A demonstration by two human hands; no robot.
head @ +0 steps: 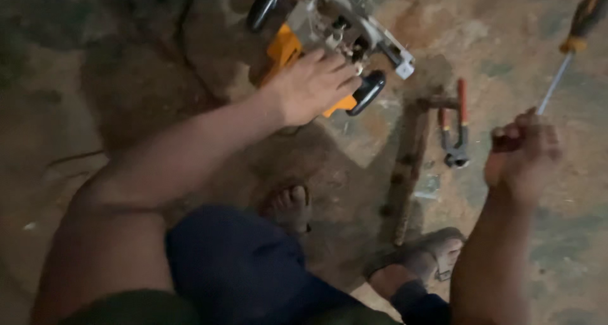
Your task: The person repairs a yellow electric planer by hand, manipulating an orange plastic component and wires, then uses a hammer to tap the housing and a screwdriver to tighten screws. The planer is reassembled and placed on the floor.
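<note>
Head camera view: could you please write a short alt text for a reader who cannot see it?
A person crouching on a dirt floor rests the left hand on an orange and grey machine, while the closed right hand is raised above the floor. Red-handled pincers, a screwdriver and a rusty bar lie on the floor.

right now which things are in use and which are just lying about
In use:
left hand on the orange machine
right hand, closed on something dark

Lying about:
pincers
screwdriver
metal bar
</note>
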